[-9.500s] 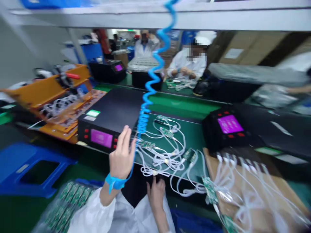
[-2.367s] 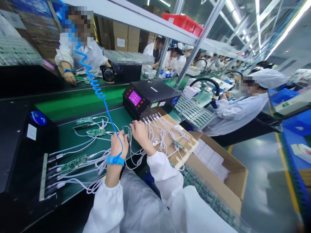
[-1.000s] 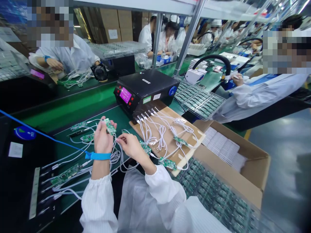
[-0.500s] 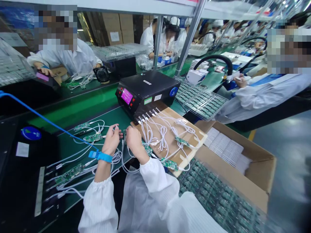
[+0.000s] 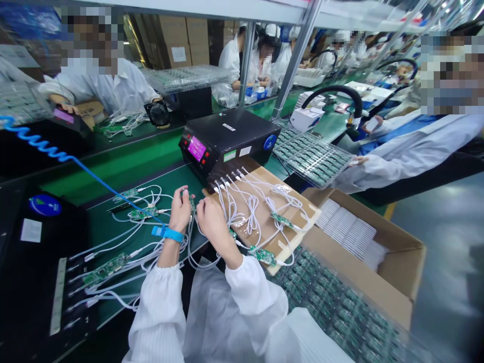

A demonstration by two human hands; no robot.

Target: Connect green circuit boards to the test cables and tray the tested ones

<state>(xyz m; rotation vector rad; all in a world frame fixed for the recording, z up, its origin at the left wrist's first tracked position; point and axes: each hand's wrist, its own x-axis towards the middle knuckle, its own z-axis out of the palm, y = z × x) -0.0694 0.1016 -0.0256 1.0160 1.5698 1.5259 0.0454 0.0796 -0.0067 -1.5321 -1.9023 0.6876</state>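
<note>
My left hand [image 5: 180,210], with a blue wrist strap [image 5: 172,234], is closed on a small green circuit board [image 5: 192,203] held above the table edge. Close beside it, my right hand [image 5: 212,218] has its fingers curled in at the board; whatever is in them is hidden. White cables [image 5: 191,252] hang and loop below both hands. To the left, green boards with white cables plugged in lie on the mat, among them one board [image 5: 143,214] and a larger one [image 5: 106,269]. Another cabled board [image 5: 262,256] rests on the brown cardboard sheet [image 5: 245,204] to the right.
A black test box [image 5: 230,132] with a pink screen stands behind the cardboard; another black box [image 5: 26,252] is at left. Trays of boards [image 5: 340,307] and a carton [image 5: 401,267] of white pieces lie right. A coiled blue cord [image 5: 94,176] crosses the left side. Co-workers sit around.
Both my hands have shifted slightly right, staying close together at the board. The blue cord has slackened into coils. The co-worker at right has lowered one hand to the tray.
</note>
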